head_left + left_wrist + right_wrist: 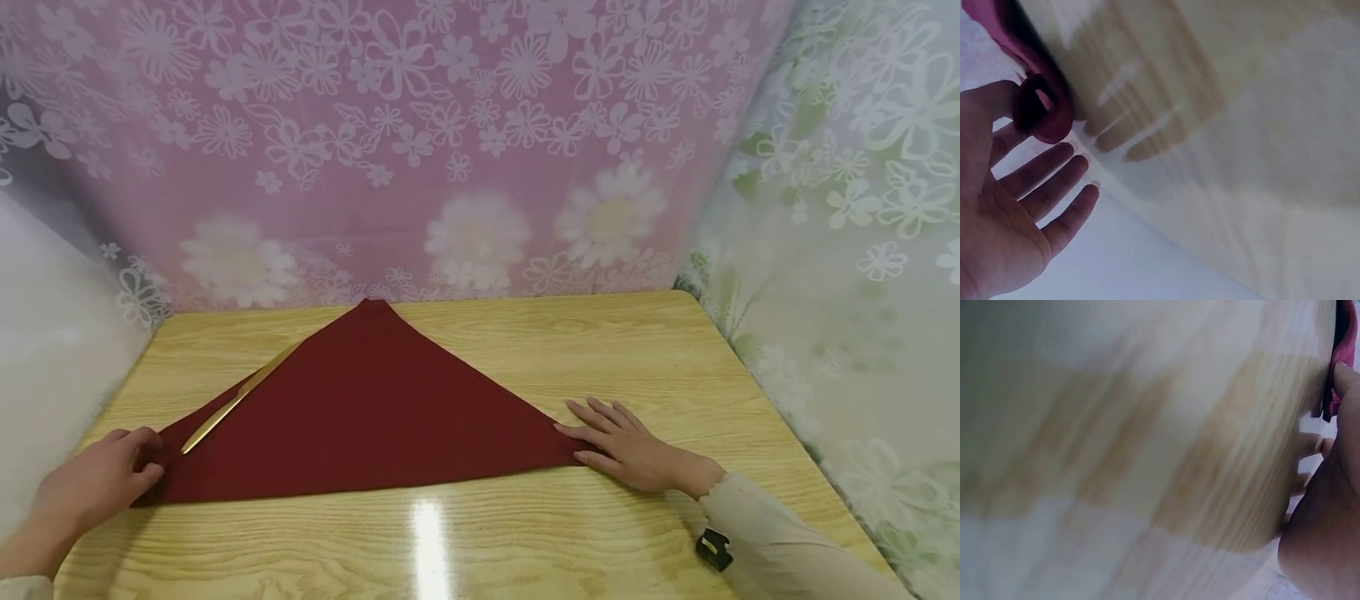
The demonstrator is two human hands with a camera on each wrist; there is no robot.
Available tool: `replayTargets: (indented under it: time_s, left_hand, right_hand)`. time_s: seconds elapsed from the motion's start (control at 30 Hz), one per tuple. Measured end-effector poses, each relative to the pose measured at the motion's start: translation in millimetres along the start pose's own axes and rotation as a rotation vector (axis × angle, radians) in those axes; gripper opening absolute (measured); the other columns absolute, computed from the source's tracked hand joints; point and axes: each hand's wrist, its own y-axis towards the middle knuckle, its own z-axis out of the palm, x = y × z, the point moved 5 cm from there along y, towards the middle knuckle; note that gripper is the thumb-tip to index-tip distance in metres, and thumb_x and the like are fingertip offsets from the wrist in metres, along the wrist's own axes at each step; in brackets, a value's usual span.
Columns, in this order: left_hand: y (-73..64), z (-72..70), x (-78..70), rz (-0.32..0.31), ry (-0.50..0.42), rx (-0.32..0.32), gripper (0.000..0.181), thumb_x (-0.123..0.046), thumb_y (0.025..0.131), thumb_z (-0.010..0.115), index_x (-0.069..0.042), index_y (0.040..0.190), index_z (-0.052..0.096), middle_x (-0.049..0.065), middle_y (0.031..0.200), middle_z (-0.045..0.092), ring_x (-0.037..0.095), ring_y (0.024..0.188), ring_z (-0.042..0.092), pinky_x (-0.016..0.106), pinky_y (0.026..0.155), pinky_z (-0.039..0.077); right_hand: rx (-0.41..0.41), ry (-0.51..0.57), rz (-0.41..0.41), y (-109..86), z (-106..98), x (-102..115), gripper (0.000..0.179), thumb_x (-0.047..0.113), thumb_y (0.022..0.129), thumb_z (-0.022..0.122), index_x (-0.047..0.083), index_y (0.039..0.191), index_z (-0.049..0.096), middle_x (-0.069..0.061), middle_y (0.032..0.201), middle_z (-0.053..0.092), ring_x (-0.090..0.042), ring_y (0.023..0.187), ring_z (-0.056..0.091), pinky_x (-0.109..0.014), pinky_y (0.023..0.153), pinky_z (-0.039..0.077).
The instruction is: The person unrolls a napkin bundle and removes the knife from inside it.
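A dark red cloth napkin (360, 408), folded into a triangle, lies on the table with its peak pointing to the far edge. Along its left slope rests a gold table knife (240, 400), its upper part against the cloth's edge. My left hand (101, 479) pinches the napkin's left corner; the left wrist view shows the curled cloth (1054, 119) between thumb and forefinger, the other fingers loosely spread. At the right corner, my right hand (630, 450) lies flat with fingers extended, touching the cloth. In the right wrist view only a strip of napkin (1346, 350) shows beside the thumb.
The wood-grain table (600, 350) runs back to a pink flowered curtain (420, 167). A white and green flowered curtain (847, 250) stands along the right side. A small black object (714, 549) sits by the right sleeve (780, 533).
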Motion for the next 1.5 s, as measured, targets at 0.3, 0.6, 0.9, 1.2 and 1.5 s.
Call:
replayTargets:
  time_s: [0.3,0.6,0.9,1.2,1.5]
  left_hand:
    - [-5.2,0.0,3.5,0.027,0.007,-0.092,0.014,-0.014,0.080,0.071,-0.009,0.092,0.064,0.015,0.088,0.058,0.036,0.080,0.059,0.051,0.062,0.048]
    - [-15.2,-2.5,-11.3,0.098,0.156,-0.251,0.031,-0.011,0.073,0.069,-0.007,0.101,0.056,0.017,0.092,0.059,0.039,0.078,0.057,0.056,0.055,0.043]
    - [-34.9,-4.8,-28.9,0.224,0.218,-0.377,0.026,-0.009,0.067,0.069,-0.011,0.089,0.054,0.007,0.079,0.050,0.021,0.057,0.048,0.036,0.042,0.037]
    - [-35.2,-1.8,-29.6,0.196,0.236,-0.272,0.023,-0.017,0.070,0.077,-0.016,0.088,0.063,0.001,0.078,0.050,0.021,0.059,0.051,0.046,0.050,0.044]
    - [-28.7,1.9,-29.8,0.205,0.248,-0.231,0.027,-0.019,0.071,0.078,-0.018,0.081,0.053,-0.004,0.072,0.049,0.020,0.059,0.051,0.046,0.049,0.042]
  right_hand:
    - [0.013,0.030,0.018,-0.3,1.1,-1.4,0.046,0.032,0.103,0.043,0.022,0.147,0.040,-0.015,0.155,0.021,-0.043,0.140,0.014,-0.065,0.105,0.007]
    - [0.030,0.012,0.020,0.4,1.6,-2.4,0.046,0.033,0.102,0.044,0.021,0.147,0.042,-0.013,0.156,0.021,-0.042,0.140,0.014,-0.064,0.106,0.007]
    - [0.011,0.018,0.002,0.7,2.5,-0.2,0.044,0.031,0.103,0.043,0.021,0.146,0.042,-0.015,0.155,0.022,-0.043,0.139,0.015,-0.064,0.105,0.008]
    - [0.006,0.011,0.009,1.0,-0.7,1.4,0.044,0.029,0.102,0.046,0.020,0.145,0.044,-0.016,0.154,0.024,-0.043,0.139,0.017,-0.064,0.105,0.010]
    - [0.049,0.008,0.033,0.2,0.0,0.9,0.046,0.033,0.103,0.043,0.022,0.147,0.041,-0.013,0.156,0.019,-0.041,0.141,0.013,-0.064,0.106,0.006]
